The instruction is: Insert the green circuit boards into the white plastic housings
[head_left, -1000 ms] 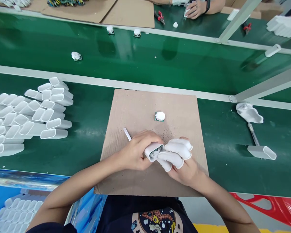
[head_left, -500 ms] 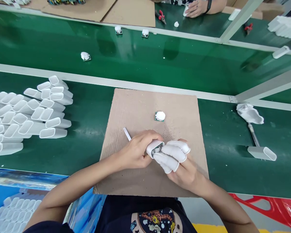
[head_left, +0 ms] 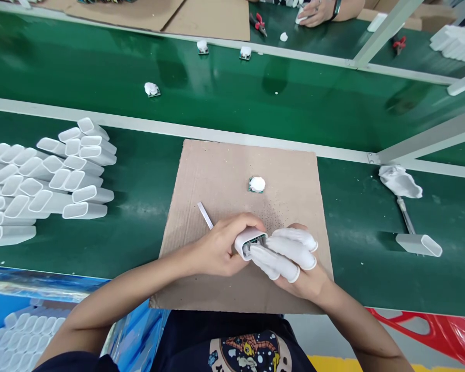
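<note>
White tubular housing [head_left: 241, 245] is held in the left hand [head_left: 227, 246]. The right hand [head_left: 294, 261] bunches at its opening, grip unclear.

A long white metal rail [head_left: 139, 125] borders the smooth dark-green tabletop [head_left: 139, 232] at its far edge; pale grey floor [head_left: 313, 336] lies below.

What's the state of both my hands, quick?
Left hand: closed around a white casing.
Right hand: covered fingers at its open end; grip can't be told.
</note>
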`<state>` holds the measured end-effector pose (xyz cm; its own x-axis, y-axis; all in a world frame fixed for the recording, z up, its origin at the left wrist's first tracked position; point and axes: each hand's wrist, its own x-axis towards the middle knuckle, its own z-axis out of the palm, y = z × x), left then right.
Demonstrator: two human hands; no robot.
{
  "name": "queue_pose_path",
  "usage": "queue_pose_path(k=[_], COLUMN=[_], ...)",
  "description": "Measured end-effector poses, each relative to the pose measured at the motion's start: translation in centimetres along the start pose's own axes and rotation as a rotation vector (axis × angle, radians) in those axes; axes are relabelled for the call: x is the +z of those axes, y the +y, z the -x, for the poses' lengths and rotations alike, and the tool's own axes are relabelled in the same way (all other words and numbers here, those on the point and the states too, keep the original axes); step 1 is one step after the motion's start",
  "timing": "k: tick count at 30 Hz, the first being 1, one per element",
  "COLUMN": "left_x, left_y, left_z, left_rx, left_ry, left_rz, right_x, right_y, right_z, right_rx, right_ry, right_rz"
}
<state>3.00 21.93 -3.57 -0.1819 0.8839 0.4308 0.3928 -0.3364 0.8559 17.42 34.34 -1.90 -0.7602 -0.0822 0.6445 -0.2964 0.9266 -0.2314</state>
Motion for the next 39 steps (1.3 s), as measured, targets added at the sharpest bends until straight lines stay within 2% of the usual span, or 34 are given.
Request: queue_pose_path(k=[4,8,14,19,26,31,36,39], left_x=[0.1,0.0,-0.3,-0.2,-0.7,-0.7,-0.8,-1.0], left_y=[0.1,0.3,0.2,0.1,-0.1,0.0,0.0,-0.1], left_z=[0.3,0.2,0.2,0.3,-0.1,-0.2,-0.2,-0.1], left_rx=[-0.021,-0.011,-0.023,0.016,0.139,0.157,0.175,0.18], left_ry=[-0.008,-0.017,-0.014,-0.013,0.014,0.025,0.028,0.015], left_rz=[0.048,0.053,0.093,0.072,-0.185,-0.159,-0.191,-0.2], right_x=[0.1,0.1,0.3,0.1,0.2,0.1,0.1,0.1], right_y=[0.2,0.3,0.1,0.1,0.0,0.0,0.1,0.2], right_z=[0.4,0.4,0.0,-0.1,0.0,-0.3,-0.6,-0.4], right_rx=[-0.038,-0.01,0.06,0.002,-0.007,0.022,0.092,0.088], right_ry=[0.021,0.037,0.21,0.142,0.041,0.048,0.121,0.079], right_rz=[0.011,-0.041,-0.135,-0.068,-0.021,-0.025,-0.082,-0.097])
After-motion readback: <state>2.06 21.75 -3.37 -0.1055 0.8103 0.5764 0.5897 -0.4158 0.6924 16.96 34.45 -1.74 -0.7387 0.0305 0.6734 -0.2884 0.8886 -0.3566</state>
